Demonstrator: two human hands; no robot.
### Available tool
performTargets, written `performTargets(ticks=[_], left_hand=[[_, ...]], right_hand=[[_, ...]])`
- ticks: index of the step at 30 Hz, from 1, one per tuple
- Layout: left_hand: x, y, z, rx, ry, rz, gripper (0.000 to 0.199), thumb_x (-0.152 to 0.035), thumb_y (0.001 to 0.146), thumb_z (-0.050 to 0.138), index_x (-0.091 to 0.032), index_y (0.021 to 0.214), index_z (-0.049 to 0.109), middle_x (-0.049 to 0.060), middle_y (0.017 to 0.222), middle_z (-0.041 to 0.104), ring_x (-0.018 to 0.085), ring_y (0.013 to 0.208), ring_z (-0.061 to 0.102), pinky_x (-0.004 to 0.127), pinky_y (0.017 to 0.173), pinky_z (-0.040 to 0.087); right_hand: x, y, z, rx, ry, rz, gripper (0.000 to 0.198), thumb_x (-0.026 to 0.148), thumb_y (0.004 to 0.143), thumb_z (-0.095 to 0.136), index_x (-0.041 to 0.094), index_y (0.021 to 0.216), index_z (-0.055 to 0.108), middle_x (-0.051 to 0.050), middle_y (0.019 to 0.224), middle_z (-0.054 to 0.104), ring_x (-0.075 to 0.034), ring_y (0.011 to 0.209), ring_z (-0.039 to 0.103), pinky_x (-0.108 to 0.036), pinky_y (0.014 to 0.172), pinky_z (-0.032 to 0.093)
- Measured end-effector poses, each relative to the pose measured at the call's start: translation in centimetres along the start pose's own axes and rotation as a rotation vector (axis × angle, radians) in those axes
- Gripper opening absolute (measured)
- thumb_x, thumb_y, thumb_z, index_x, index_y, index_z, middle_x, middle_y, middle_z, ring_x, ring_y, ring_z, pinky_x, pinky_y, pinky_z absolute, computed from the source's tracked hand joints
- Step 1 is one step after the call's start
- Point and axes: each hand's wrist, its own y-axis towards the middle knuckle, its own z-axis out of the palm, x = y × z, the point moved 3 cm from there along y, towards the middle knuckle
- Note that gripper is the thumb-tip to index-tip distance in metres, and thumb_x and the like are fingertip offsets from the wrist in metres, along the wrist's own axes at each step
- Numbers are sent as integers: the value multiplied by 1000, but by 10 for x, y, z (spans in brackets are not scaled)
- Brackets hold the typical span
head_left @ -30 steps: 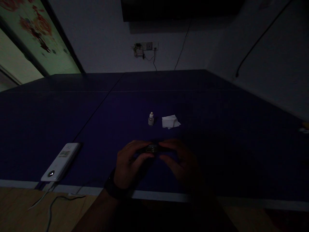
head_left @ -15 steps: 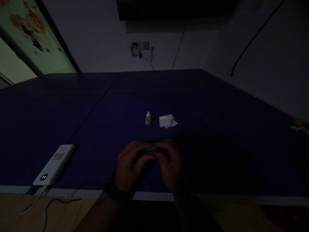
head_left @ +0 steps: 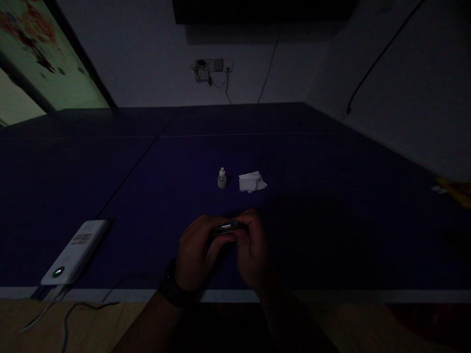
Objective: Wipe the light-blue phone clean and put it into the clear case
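A small, dark, flat object with a shiny edge [head_left: 228, 226] is held between my two hands above the near part of the table; the dim light hides its kind. My left hand [head_left: 195, 250], with a dark watch [head_left: 172, 284] at the wrist, grips its left end between thumb and fingers. At the other end, my right hand [head_left: 253, 250] closes round it, thumb on the near side. Beyond the hands stands a small upright bottle with a white cap [head_left: 222, 179]. Folded white paper or cloth [head_left: 251, 182] lies to the bottle's right.
A white power bank [head_left: 75, 252] with a lit display lies on the blue table [head_left: 154, 196] at the left, cables [head_left: 66, 318] running off the near edge. Wall sockets [head_left: 211, 67] and a black screen [head_left: 261, 11] are at the back. Something yellow [head_left: 454, 191] lies far right.
The view has shifted slightly, moving the table items a little left in the picture. My right hand has drawn slightly inward and turned; both hands still hold the object, whose shiny edge shows brighter.
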Motion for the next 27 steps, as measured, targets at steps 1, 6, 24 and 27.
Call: performTargets(ticks=[1, 6, 24, 27], left_hand=[[-1, 0, 1, 5, 14, 11, 18, -37, 100, 61, -23, 103, 71, 3, 88, 77, 17, 79, 72, 28, 76, 56], [-1, 1, 4, 15, 64, 21, 23, -40, 102, 58, -23, 103, 72, 4, 87, 77, 17, 77, 72, 29, 77, 56], [22, -9, 10, -170, -151, -133, 15, -34, 92, 72, -22, 101, 72, 3, 89, 77, 16, 78, 73, 26, 72, 58], [20, -10, 10, -188, -139, -104, 13, -32, 91, 73, -21, 97, 71, 2, 84, 76, 14, 72, 70, 25, 67, 56]], right_hand=[[-1, 0, 0, -13, -14, -5, 13, 31, 105, 46, 26, 97, 55, -1, 87, 57, -19, 78, 56, -32, 70, 45], [-2, 1, 0, -38, -118, -38, 11, 22, 100, 44, 25, 95, 53, -2, 85, 55, -19, 76, 54, -33, 68, 44], [-23, -10, 8, 0, 167, 152, 18, 41, 103, 54, 28, 113, 61, -3, 100, 68, -19, 92, 66, -32, 81, 54], [-19, -7, 9, -9, 130, 117, 16, 39, 104, 52, 26, 105, 62, -2, 92, 66, -18, 85, 64, -32, 76, 53]])
